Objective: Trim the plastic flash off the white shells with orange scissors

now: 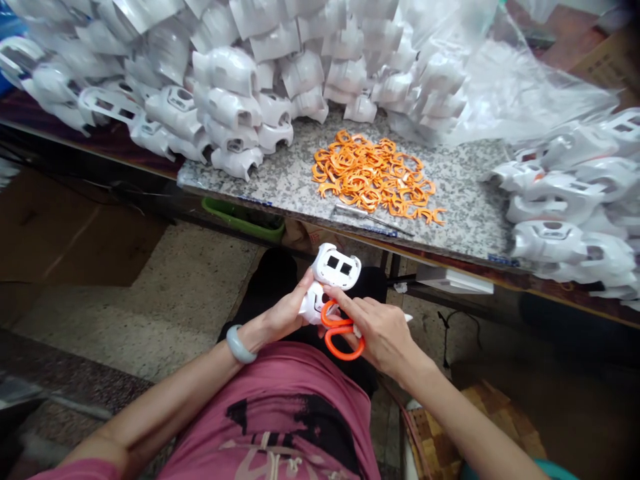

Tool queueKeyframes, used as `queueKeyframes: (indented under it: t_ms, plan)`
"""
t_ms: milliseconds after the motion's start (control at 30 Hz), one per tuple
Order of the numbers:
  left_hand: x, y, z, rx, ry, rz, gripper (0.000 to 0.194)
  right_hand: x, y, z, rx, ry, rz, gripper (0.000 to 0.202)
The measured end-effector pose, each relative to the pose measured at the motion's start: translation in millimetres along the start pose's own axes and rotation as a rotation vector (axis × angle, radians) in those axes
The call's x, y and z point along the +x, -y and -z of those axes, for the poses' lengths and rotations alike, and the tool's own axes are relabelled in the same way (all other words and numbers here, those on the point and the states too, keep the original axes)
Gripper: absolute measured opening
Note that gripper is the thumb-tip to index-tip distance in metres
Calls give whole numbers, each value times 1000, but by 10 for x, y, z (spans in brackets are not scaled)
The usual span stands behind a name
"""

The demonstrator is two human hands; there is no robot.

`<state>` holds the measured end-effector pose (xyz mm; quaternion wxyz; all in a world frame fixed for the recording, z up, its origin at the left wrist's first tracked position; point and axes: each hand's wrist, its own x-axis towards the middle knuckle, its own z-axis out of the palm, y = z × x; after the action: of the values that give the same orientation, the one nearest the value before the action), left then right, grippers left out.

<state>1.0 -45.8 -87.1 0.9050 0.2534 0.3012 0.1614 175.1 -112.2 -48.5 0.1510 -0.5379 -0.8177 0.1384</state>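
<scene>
Over my lap, my left hand [287,308] is closed round a white plastic shell [337,268] with two square openings in its upper face. My right hand [377,327] grips a pair of scissors [345,342] with orange handle loops. Its index finger reaches onto the shell, near a thin bit of orange along the middle. The scissors' pale tip sticks out past the right side of that hand. Beyond both hands, a heap of orange plastic clips [373,175] lies on the speckled tabletop [463,193].
Stacked white shells [225,93] fill the table's back left, and more shells [570,200] are piled at the right. Clear plastic bags [520,87] lie behind. A thin metal tool [373,219] rests by the front edge. Below stand a green bin [245,220] and a woven basket [480,420].
</scene>
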Motion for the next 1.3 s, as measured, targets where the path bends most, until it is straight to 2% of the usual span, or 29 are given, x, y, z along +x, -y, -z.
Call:
queueKeyframes:
  t_ms: [100, 167, 233, 300, 333, 400, 600, 767, 1133, 1300]
  plan:
    - [2, -21, -7, -5, -25, -44, 67, 7, -12, 55, 330, -93, -63, 39]
    - [-9, -51, -39, 6, -17, -78, 73, 28, -3, 164, 613, -280, -204, 28]
    - [-22, -79, -84, 18, -6, -97, 77, 79, 34, 316, 957, -544, -333, 15]
    - [-31, -89, -133, 24, 10, -106, 79, 163, 94, 472, 1301, -749, -337, 27]
    - [-32, -87, -158, 27, 21, -106, 80, 214, 129, 537, 1431, -798, -300, 34]
    - [-32, -71, -202, 42, 46, -106, 81, 320, 206, 622, 1552, -813, -237, 42]
    - [-44, -28, -283, 90, 76, -166, 76, 501, 406, 556, 1579, -800, -102, 44]
    - [-83, -27, -299, 105, 95, -167, 78, 496, 472, 483, 1583, -784, -88, 42]
    - [-206, -54, -282, 214, 129, -172, 79, 510, 592, 485, 1542, -763, 22, 45]
    - [-251, -63, -267, 282, 153, -230, 78, 528, 600, 477, 1469, -805, -39, 46]
